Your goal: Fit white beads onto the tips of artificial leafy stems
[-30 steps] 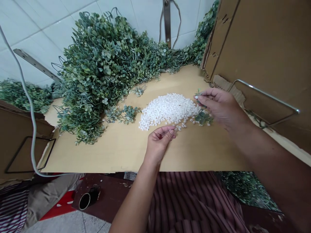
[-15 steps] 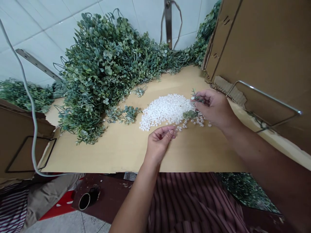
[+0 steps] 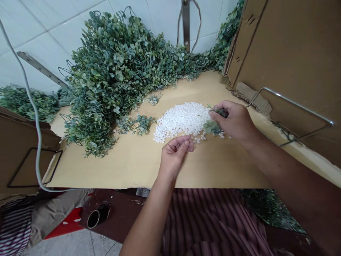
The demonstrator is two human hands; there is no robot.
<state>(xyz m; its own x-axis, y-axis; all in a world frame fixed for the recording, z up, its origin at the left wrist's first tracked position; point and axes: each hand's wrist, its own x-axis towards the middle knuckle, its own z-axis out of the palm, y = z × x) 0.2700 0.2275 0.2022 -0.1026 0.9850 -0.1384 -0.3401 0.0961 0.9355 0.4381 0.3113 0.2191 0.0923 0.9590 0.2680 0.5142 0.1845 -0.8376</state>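
Note:
My right hand (image 3: 231,115) is closed around a green artificial leaf sprig (image 3: 211,126) at the right end of a pile of small white beads (image 3: 183,119). Leaves stick out above and below the fingers, while the grasped part is covered by them. In front of the pile, my left hand (image 3: 176,151) pinches thumb against fingers; whatever is between the tips is too small to make out. A few loose beads (image 3: 197,139) lie just beside its fingertips.
A large heap of green foliage (image 3: 114,78) fills the back left of the board (image 3: 106,172). Small loose sprigs (image 3: 142,124) lie between it and the beads. Cardboard (image 3: 298,60) with a metal wire handle (image 3: 303,106) borders the right. A white cable (image 3: 37,135) hangs at left.
My right hand has turned slightly, and the leaf sprig's lower leaves have swung a little. A white bead seen at its fingertips is now out of sight. The left hand stays nearly still.

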